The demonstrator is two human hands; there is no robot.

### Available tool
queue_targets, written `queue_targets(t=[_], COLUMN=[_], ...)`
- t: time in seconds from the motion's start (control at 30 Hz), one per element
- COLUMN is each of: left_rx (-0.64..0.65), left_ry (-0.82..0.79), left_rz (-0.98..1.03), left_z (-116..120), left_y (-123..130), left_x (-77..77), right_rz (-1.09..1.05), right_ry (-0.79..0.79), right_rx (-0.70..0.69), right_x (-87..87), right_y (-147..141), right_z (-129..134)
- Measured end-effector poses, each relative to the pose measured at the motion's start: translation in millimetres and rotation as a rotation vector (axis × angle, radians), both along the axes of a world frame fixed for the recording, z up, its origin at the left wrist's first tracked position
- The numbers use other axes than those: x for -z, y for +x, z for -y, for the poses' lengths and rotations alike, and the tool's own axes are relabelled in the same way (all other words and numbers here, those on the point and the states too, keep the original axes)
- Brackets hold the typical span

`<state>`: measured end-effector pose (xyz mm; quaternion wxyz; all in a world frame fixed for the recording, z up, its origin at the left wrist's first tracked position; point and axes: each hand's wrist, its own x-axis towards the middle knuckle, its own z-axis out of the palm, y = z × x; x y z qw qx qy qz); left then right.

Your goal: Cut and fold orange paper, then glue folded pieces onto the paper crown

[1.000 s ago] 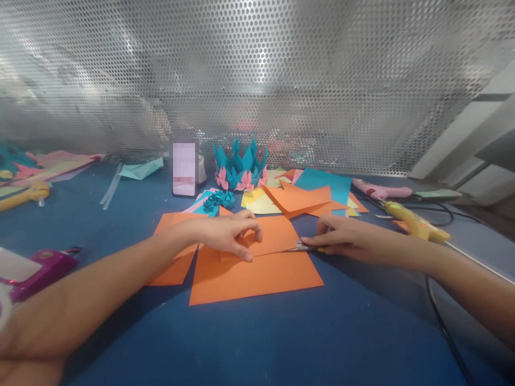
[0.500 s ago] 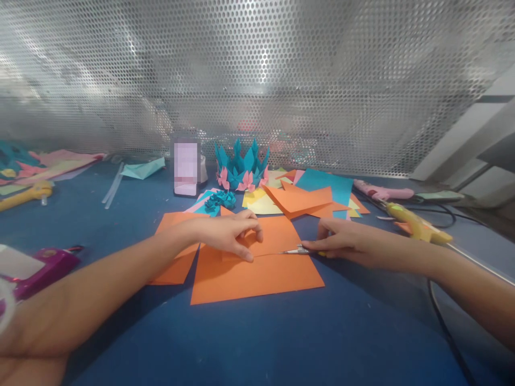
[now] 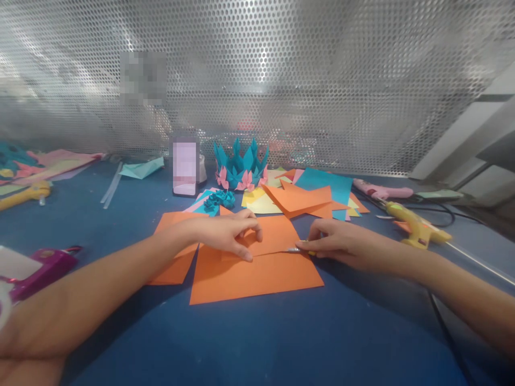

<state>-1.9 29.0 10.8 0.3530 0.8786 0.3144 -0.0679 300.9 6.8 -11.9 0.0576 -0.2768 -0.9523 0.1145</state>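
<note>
My left hand (image 3: 229,233) lies over the orange sheet of paper (image 3: 253,279), thumb and fingers apart, resting on its upper part. A slit or folded edge runs across the sheet to the right of that thumb. At the sheet's right edge, my right hand (image 3: 341,241) is closed around a utility knife (image 3: 293,250). Its silver blade lies at the slit, pointing left, and a bit of yellow shows below the fingers; most of the handle is hidden. Another orange sheet (image 3: 171,268) sits to the left, partly under my left forearm.
Behind the sheets stand a phone (image 3: 185,166) and a blue paper crown (image 3: 241,163) with pink pieces. Coloured papers (image 3: 301,201) lie at the back. A yellow glue gun (image 3: 420,228) and its cable are at the right; a purple device (image 3: 46,271) is at the left.
My right hand has drawn the knife slightly to the right along the slit, and less of its blade shows. My left hand has stayed in place.
</note>
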Motion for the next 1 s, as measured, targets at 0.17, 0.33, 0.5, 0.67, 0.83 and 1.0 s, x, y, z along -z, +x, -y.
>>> queue_targets(t=[0.17, 0.33, 0.5, 0.67, 0.83, 1.0], left_rx=[-0.007, 0.002, 0.000, 0.004, -0.031, 0.000], left_ry=[0.006, 0.019, 0.024, 0.027, 0.029, -0.005], left_rz=[0.002, 0.002, 0.002, 0.002, 0.003, 0.085], left_z=[0.6, 0.8, 1.6, 2.8, 2.9, 1.3], left_y=[-0.6, -0.9, -0.9, -0.9, -1.1, -1.2], left_x=[-0.3, -0.6, -1.3, -1.9, 0.3, 4.8], right_rz=[0.076, 0.126, 0.142, 0.049, 0.038, 0.114], right_ry=[-0.048, -0.089, -0.110, -0.123, -0.081, -0.035], right_rx=[-0.010, 0.016, 0.044, 0.066, 0.086, 0.094], right_x=[-3.8, -6.8, -17.8, -27.2, -33.2, -38.7], right_y=[5.2, 6.6, 3.4, 2.3, 0.5, -3.0], right_z=[-1.7, 0.1, 4.4, 6.7, 9.2, 12.0])
